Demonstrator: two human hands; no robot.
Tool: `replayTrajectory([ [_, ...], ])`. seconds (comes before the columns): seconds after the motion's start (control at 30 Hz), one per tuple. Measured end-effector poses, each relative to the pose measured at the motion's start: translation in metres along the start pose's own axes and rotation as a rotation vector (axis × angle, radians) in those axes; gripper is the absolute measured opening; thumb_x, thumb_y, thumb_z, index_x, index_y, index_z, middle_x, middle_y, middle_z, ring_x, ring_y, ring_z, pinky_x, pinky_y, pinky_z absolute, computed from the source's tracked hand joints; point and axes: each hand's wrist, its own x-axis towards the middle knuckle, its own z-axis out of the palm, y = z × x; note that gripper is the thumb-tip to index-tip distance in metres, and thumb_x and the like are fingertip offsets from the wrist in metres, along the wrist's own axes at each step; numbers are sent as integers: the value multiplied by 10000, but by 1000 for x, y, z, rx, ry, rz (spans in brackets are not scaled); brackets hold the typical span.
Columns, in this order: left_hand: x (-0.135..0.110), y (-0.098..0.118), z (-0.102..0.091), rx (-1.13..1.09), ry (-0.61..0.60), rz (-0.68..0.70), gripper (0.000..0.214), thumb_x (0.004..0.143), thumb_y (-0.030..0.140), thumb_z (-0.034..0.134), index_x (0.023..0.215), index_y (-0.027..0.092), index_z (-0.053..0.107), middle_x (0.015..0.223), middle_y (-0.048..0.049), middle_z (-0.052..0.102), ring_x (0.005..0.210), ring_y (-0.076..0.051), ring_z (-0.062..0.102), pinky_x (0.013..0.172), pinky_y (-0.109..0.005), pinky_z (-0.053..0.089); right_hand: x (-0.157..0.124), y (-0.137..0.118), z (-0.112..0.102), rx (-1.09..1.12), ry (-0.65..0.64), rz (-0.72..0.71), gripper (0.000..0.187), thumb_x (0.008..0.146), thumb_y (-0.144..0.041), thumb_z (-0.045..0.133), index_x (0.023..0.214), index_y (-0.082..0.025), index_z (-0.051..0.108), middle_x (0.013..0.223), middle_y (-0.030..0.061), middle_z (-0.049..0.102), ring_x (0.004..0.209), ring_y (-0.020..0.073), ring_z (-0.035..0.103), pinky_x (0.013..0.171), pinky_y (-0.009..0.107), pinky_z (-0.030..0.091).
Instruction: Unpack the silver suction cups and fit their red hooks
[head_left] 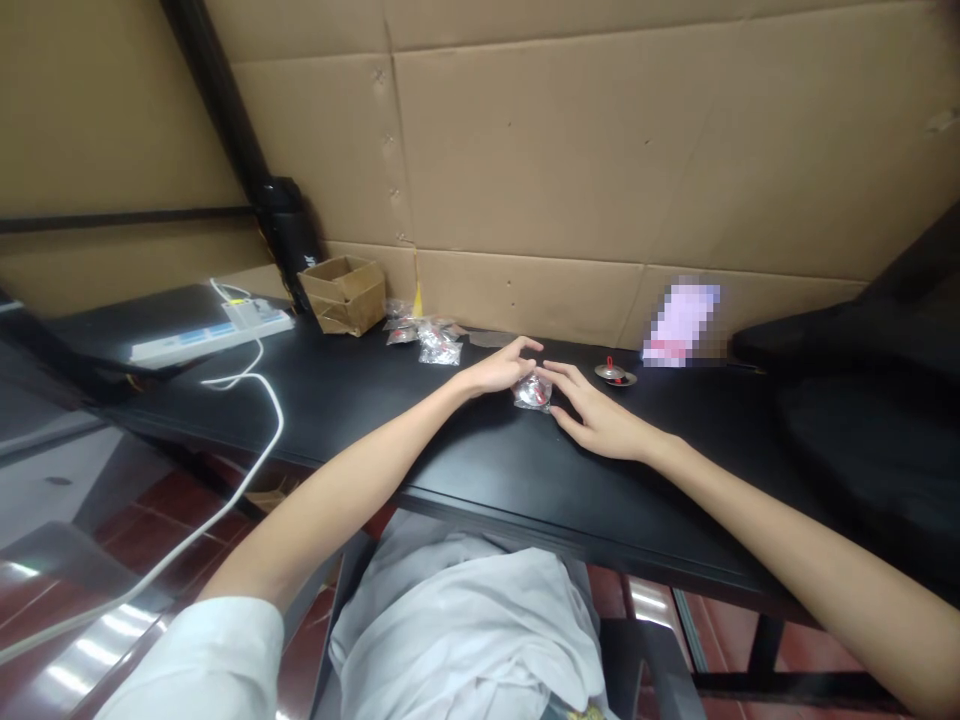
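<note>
Between my hands a small clear plastic bag (532, 393) lies on the black table, with shiny metal and a bit of red showing inside. My left hand (499, 370) is at its upper left, the fingers stretched out and the thumb close to the bag's top. From the other side, my right hand (600, 415) spreads its fingers apart, with fingertips at the bag's top and right edge. Whether they press on it I cannot tell. Right of the hands, a pair of small metal finger cymbals (611, 372) with red loops rests loose on the table.
Several similar bagged pieces (439, 343) lie in a pile beside an open cardboard box (345, 300). Farther left are a white power strip (210, 338) and its cable. A blurred-out phone-like screen (681, 325) leans on the cardboard wall (525, 150). A dark bag-like shape (870, 430) fills the right.
</note>
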Motion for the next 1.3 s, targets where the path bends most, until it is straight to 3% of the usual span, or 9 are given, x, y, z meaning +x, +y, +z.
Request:
replayTrajectory([
  [0.13, 1, -3, 3, -66, -47, 27, 400, 1005, 170, 621, 1393, 180, 522, 799, 10, 712, 587, -90, 568, 598, -211, 447, 1, 3, 1, 0, 102, 36, 621, 1040, -296, 571, 1642, -298, 416, 1507, 156, 526, 1356, 362, 623, 1187, 595, 532],
  [0.3, 2, -5, -1, 31, 39, 48, 166, 875, 182, 821, 984, 102, 726, 799, -69, 772, 625, -114, 658, 595, -212, 479, 4, 5, 1, 11, 147, 64, 434, 1041, -306, 565, 1467, -258, 633, 1217, 130, 618, 1090, 319, 691, 1023, 547, 611],
  [0.4, 2, -7, -5, 72, 97, 97, 190, 799, 213, 902, 884, 96, 778, 783, -90, 785, 662, -137, 695, 618, -225, 512, 5, 3, 1, 42, 165, 49, 365, 1043, -312, 567, 1377, -261, 705, 1123, 116, 641, 1015, 302, 697, 967, 523, 622],
  [0.57, 5, -9, -5, 114, 169, 171, 322, 728, 217, 948, 988, 104, 797, 783, -81, 790, 671, -150, 717, 631, -236, 531, 7, 2, 1, 70, 212, 41, 248, 1039, -315, 573, 1210, -237, 736, 1043, 108, 673, 958, 292, 698, 896, 495, 615],
  [0.67, 5, -9, -4, 79, 139, 205, 415, 735, 182, 927, 1108, 108, 760, 815, -82, 801, 691, -163, 746, 660, -251, 555, 7, 3, 2, 73, 237, 72, 209, 1042, -333, 569, 1154, -239, 719, 1017, 103, 699, 938, 296, 701, 866, 485, 599],
  [0.93, 3, -3, -1, 21, 59, 297, 363, 800, 141, 844, 1145, 116, 733, 882, -105, 826, 788, -180, 792, 817, -312, 603, 9, -5, -1, 81, 294, 188, 277, 1091, -415, 514, 1188, -243, 708, 1105, 98, 784, 960, 306, 739, 856, 471, 574],
  [1.1, 1, 1, 4, 55, 23, 329, 364, 828, 156, 820, 1181, 130, 733, 904, -101, 832, 813, -187, 793, 799, -305, 592, 10, -9, -4, 116, 327, 250, 284, 1063, -456, 564, 938, -237, 693, 859, 58, 763, 776, 268, 704, 705, 396, 520],
  [1.3, -4, 8, 11, 104, 31, 381, 361, 790, 176, 854, 1121, 123, 719, 866, -92, 821, 755, -177, 771, 710, -267, 550, 9, -4, -4, 138, 267, 258, 261, 1057, -430, 566, 922, -234, 673, 790, 27, 722, 712, 229, 649, 646, 340, 446],
])
